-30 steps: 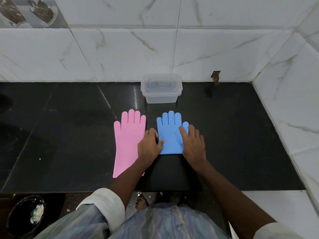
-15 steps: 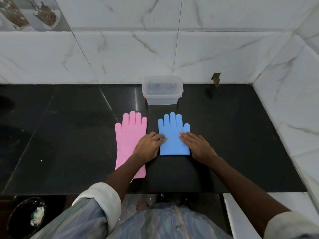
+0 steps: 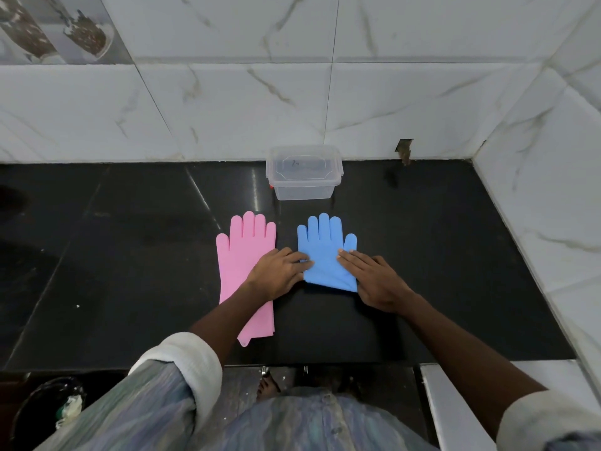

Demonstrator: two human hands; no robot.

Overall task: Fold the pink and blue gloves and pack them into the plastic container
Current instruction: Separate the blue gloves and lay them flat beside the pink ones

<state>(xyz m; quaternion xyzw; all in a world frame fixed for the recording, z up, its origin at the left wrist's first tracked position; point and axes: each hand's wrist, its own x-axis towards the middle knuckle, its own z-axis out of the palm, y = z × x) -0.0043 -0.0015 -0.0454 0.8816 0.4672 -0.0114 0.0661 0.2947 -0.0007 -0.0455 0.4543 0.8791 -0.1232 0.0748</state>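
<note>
Now | left hand [image 3: 278,275], right hand [image 3: 374,278]: flat, fingers spread, pressing folded blue glove [image 3: 327,252]

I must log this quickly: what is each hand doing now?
Left hand: open, fingertips flat on the blue glove.
Right hand: open, flat on the same glove.

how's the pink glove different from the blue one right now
The pink glove lies full length, cuff toward the person; the blue glove looks folded short. Both hands press the blue glove, while only the left hand overlaps the pink. Both lie flat, fingers toward the container.
</note>
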